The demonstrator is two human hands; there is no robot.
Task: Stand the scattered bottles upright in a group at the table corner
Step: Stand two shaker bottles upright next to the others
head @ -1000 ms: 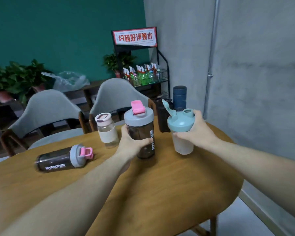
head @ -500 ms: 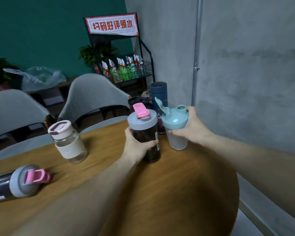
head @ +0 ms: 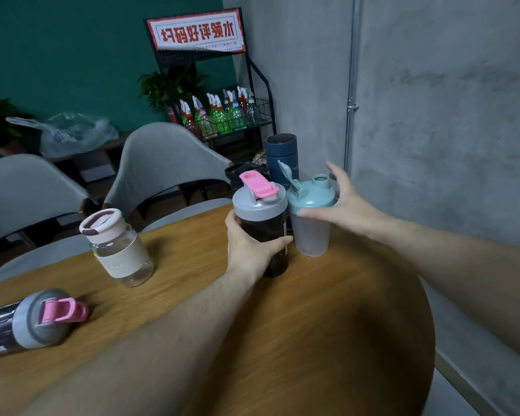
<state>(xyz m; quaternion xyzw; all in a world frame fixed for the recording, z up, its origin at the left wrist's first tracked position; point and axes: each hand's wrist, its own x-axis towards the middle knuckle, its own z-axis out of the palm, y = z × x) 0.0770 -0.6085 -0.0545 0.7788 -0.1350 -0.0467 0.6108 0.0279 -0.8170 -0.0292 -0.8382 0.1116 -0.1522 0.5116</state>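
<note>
The far corner of the bench (head: 327,310) is crowding up: a dark shaker (head: 263,235), a teal shaker (head: 311,223), a navy flask (head: 281,157) and a black bottle (head: 237,175) are standing close together, leaving almost no gaps. The left hand (head: 246,250) and right hand (head: 347,205) are flanking them. A clear bottle (head: 119,247) is standing apart at the middle, and a shaker (head: 27,322) is lying at the left edge. Bare wood is lying open between these and across the near side.
</note>
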